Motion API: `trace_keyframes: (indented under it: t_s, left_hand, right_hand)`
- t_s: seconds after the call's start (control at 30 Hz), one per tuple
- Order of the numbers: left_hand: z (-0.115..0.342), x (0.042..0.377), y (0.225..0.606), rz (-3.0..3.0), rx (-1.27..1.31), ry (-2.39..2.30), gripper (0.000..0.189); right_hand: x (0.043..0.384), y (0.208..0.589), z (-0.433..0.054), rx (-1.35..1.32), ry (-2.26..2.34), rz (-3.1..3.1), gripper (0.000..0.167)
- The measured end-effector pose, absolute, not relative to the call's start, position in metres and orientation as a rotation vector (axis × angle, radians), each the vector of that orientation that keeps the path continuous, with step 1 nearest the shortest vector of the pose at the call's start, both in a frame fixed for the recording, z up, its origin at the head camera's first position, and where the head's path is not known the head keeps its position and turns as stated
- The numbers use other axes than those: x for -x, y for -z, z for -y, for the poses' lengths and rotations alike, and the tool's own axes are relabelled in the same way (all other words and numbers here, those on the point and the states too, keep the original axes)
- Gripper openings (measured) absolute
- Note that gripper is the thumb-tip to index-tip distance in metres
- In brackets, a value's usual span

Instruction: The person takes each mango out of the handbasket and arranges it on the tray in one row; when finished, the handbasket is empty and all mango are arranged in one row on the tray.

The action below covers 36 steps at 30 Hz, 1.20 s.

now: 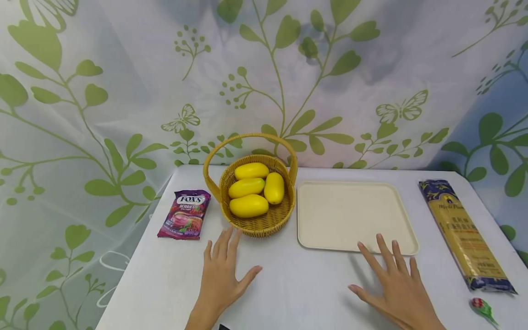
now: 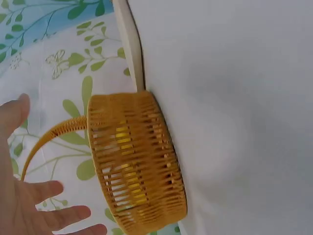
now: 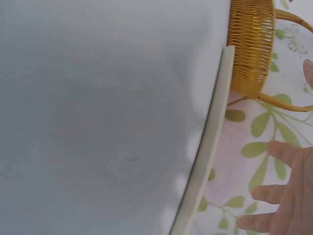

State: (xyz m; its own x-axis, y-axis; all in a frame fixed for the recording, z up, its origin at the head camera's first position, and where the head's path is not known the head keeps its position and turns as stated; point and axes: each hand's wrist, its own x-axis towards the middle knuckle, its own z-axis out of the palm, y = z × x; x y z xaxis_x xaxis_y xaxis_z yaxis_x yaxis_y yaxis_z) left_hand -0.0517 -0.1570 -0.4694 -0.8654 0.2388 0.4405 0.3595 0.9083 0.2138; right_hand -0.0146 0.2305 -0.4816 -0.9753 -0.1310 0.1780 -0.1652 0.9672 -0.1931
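Note:
A round wicker basket [image 1: 264,227] with a tall arched handle holds several yellow, oval, squash-like pieces [image 1: 249,206]. My left hand [image 1: 222,270], fingers spread, is just in front of the basket and grips nothing. To the right of the basket lies a cream rectangular tray [image 1: 354,215]. My right hand [image 1: 393,288] hovers by the tray's front edge with its fingers spread and nothing in them. In the left wrist view the basket [image 2: 139,166] stands beyond the left fingers. The tray's rim [image 3: 208,142] shows in the right wrist view.
A purple bag of Fox's berry candy [image 1: 185,215] lies left of the basket. At the right lie a long gold-and-blue pasta packet [image 1: 468,236] and a red-and-green wrapped lollipop [image 1: 483,308]. A leaf-print curtain [image 1: 288,82] hangs behind the white table [image 1: 297,284].

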Motion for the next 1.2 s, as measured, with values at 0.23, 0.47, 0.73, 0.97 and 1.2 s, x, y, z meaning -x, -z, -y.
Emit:
trace_keyframes:
  t_s: [0.23,0.47,0.73,0.97,1.2]
  left_hand:
    - [0.163,0.085,0.463,2.576,0.302,0.905,0.101]
    - [0.165,0.114,0.472,2.551,0.231,1.106,0.107]
    - [0.163,0.134,0.497,2.459,0.245,1.251,0.107]
    - [0.163,0.142,0.510,2.405,0.283,1.271,0.112]
    - [0.167,0.147,0.521,2.342,0.322,1.331,0.115]
  right_hand:
    - [0.045,0.465,-0.213,-0.460,-0.442,2.783,0.089]
    - [0.092,0.456,-0.185,-0.828,-0.710,2.615,0.076]
    - [0.137,0.444,-0.143,-1.040,-0.786,2.532,0.065]
    - [0.167,0.444,-0.112,-1.124,-0.836,2.553,0.059]
    - [0.191,0.445,-0.084,-1.197,-0.856,2.617,0.052]
